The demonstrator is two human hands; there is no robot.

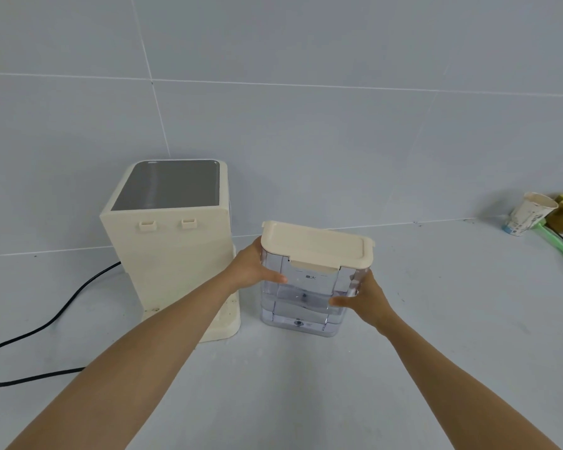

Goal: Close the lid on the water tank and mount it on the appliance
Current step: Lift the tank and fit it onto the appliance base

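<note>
Head view: the clear tank stands upright on the worktop just right of the cream appliance, near the back wall, its cream lid down flat. The left hand and right hand each clamp a side of the tank. A black cord trails toward the worktop's left edge; a paper cup lies at the far right.

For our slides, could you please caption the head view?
Both hands, left hand and right hand, grip the lidded water tank beside the appliance.
</note>
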